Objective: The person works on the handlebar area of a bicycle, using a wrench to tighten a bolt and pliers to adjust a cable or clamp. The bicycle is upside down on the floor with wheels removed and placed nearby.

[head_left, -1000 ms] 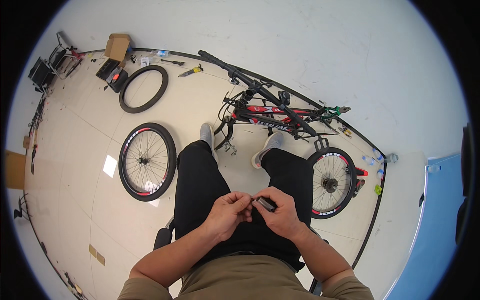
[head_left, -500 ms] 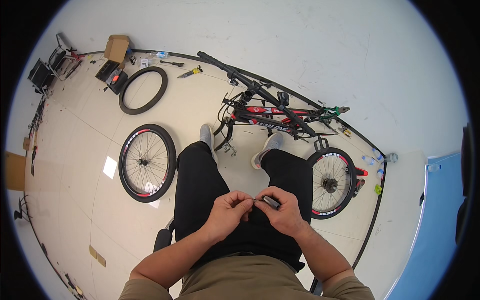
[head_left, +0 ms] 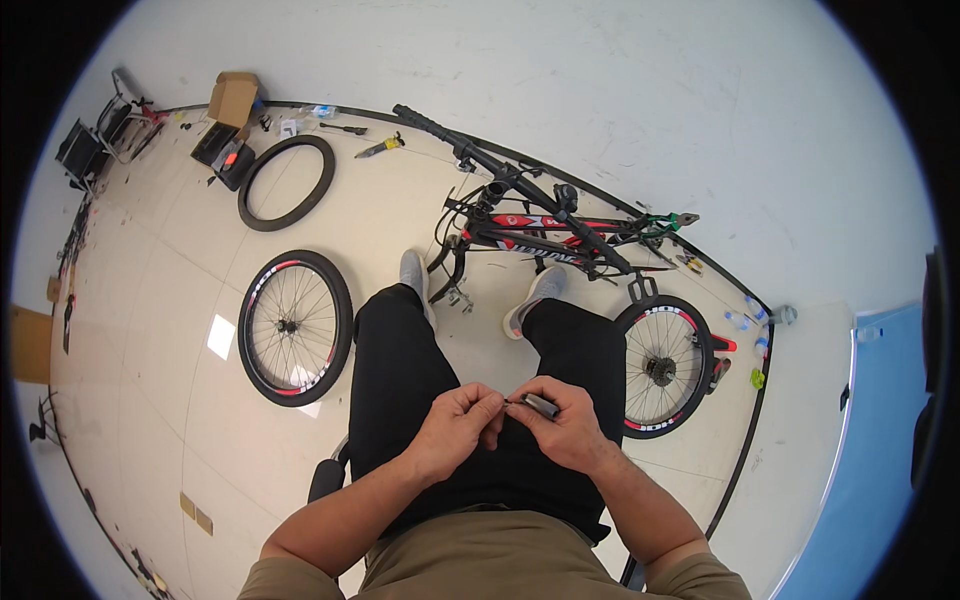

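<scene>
Both hands meet over my lap, fingertips almost touching. My right hand (head_left: 562, 425) is closed around a short dark grey metallic object (head_left: 541, 405), which sticks out between thumb and fingers; its kind is not clear. With thumb and forefinger pinched, my left hand (head_left: 458, 428) is closed at a tiny thing between the two hands, too small to make out. Beyond my feet lies a black and red bicycle frame (head_left: 540, 232) with its handlebar (head_left: 480, 155). One spoked wheel (head_left: 296, 328) lies to my left, and a wheel with a cassette (head_left: 662, 370) to my right.
A loose tyre (head_left: 287, 182) lies at the far left beside an open cardboard box (head_left: 233, 98). A yellow tool (head_left: 380, 147) is near the wall. Green-handled pliers (head_left: 668, 222) rest by the frame's rear. Plastic bottles (head_left: 757, 310) stand along the right wall.
My left fingers have shifted very slightly at the meeting point of the hands. Otherwise the hands and the bicycle parts stay in place.
</scene>
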A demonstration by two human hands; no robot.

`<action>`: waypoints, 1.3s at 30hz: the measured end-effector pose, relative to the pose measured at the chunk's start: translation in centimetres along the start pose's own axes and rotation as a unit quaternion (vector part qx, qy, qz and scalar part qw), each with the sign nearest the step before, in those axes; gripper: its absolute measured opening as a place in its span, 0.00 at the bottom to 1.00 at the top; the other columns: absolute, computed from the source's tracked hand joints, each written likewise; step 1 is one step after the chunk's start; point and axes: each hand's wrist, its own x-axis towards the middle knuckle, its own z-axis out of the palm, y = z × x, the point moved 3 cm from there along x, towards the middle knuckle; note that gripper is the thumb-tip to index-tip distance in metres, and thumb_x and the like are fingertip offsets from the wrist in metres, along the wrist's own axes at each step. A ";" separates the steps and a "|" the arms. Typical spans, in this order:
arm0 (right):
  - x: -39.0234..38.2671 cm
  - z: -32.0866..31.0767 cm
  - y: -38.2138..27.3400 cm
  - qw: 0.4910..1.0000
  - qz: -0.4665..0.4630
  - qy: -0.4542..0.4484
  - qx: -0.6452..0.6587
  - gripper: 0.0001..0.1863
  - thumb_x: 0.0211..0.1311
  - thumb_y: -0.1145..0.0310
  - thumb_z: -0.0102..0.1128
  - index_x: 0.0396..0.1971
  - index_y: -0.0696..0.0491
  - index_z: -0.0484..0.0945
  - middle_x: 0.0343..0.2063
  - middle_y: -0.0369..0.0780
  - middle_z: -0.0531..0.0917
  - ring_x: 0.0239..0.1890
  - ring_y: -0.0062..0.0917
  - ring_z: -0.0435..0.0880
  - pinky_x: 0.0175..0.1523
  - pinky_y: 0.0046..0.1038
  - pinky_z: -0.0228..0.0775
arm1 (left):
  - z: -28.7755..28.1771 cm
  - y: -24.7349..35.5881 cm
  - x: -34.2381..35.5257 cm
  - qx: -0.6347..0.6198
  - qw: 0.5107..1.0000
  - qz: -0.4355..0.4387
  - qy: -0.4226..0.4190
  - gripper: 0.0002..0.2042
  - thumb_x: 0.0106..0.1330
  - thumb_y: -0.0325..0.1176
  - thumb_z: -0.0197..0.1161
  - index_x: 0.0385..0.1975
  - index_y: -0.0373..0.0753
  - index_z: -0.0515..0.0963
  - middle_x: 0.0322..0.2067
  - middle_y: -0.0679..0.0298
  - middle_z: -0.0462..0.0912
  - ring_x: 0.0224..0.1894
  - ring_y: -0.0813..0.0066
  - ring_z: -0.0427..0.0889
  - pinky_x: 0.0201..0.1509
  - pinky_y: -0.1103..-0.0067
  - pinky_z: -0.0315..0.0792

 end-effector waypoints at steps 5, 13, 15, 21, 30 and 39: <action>0.0 0.1 0.4 1.000 -0.018 0.017 0.000 0.06 0.64 0.73 0.68 0.36 0.57 0.81 0.27 0.35 0.83 0.29 0.14 0.76 0.35 0.20 0.69 | 0.1 0.1 0.1 -0.014 1.000 0.016 0.001 0.09 0.75 0.34 0.57 0.37 0.34 0.77 0.27 0.65 0.79 0.26 0.78 0.78 0.33 0.80 0.74; 0.1 -0.1 0.3 0.999 -0.032 0.017 -0.010 0.13 0.65 0.63 0.69 0.31 0.59 0.81 0.22 0.40 0.81 0.22 0.22 0.77 0.28 0.26 0.70 | 0.5 0.1 0.0 -0.093 0.995 0.013 -0.010 0.05 0.74 0.28 0.58 0.37 0.33 0.77 0.28 0.62 0.80 0.27 0.75 0.78 0.35 0.77 0.76; 0.0 -0.3 0.4 0.999 -0.028 0.014 -0.021 0.14 0.65 0.62 0.68 0.32 0.59 0.80 0.23 0.40 0.81 0.23 0.22 0.78 0.29 0.26 0.70 | 0.7 0.1 0.0 -0.105 0.994 0.014 -0.017 0.05 0.74 0.28 0.58 0.37 0.34 0.77 0.28 0.62 0.80 0.27 0.75 0.78 0.35 0.76 0.76; 0.0 -0.1 -0.6 0.997 -0.065 0.019 0.037 0.09 0.64 0.71 0.67 0.40 0.58 0.80 0.30 0.39 0.83 0.30 0.18 0.81 0.36 0.23 0.74 | 0.5 0.5 0.0 -0.143 0.990 0.012 -0.015 0.05 0.74 0.28 0.57 0.37 0.34 0.77 0.29 0.62 0.80 0.29 0.74 0.78 0.36 0.76 0.76; 0.0 -0.4 0.2 0.997 -0.073 0.020 0.012 0.08 0.64 0.70 0.63 0.40 0.58 0.79 0.29 0.43 0.84 0.29 0.29 0.83 0.35 0.29 0.74 | 0.6 0.3 0.4 -0.141 0.989 0.024 -0.027 0.06 0.75 0.29 0.56 0.36 0.35 0.76 0.28 0.61 0.79 0.28 0.73 0.77 0.36 0.73 0.76; 0.0 -0.4 -0.1 0.997 -0.076 0.026 0.008 0.09 0.65 0.66 0.64 0.36 0.57 0.79 0.27 0.45 0.83 0.29 0.35 0.83 0.36 0.31 0.74 | 0.4 0.1 0.3 -0.147 0.988 0.029 -0.039 0.06 0.74 0.30 0.57 0.36 0.35 0.76 0.28 0.62 0.80 0.29 0.73 0.79 0.37 0.74 0.76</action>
